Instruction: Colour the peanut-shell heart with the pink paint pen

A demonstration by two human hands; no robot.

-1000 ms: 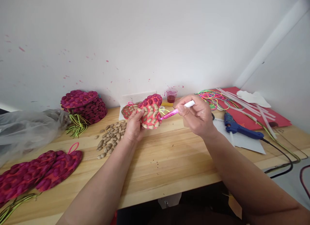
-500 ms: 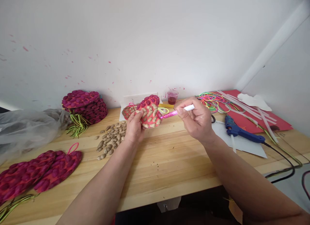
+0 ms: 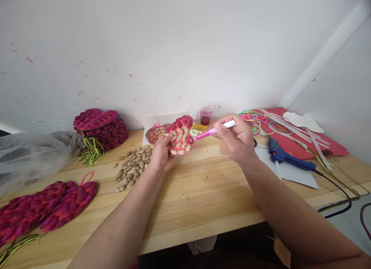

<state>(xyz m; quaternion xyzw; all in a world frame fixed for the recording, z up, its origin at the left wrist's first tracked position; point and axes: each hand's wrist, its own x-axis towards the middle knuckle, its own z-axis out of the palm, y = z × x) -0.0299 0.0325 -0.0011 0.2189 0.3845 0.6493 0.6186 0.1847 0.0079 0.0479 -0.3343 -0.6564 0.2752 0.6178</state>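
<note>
The left hand (image 3: 160, 155) has its grip closed on a red heart-shaped piece (image 3: 181, 137) studded with peanut shells, holding it tilted just above the worktop (image 3: 203, 191) near the middle of the back edge. Some shells along the heart's upper lobe are painted dark pink and the rest are bare. The right hand (image 3: 236, 139) has its grip closed on a pink brush (image 3: 213, 130) with a white end, the tip touching the heart's right side. Behind the heart a second, unpainted peanut heart (image 3: 155, 133) lies on white paper, and a small cup of pink paint (image 3: 206, 116) stands at the back edge. Loose peanuts (image 3: 131, 168) are scattered just left of the left hand. A stack of painted hearts (image 3: 100, 126) sits further left along the back edge, and more painted hearts (image 3: 43, 207) lie at the front left corner. A blue glue gun (image 3: 285, 157) rests on paper toward the right edge.
</note>
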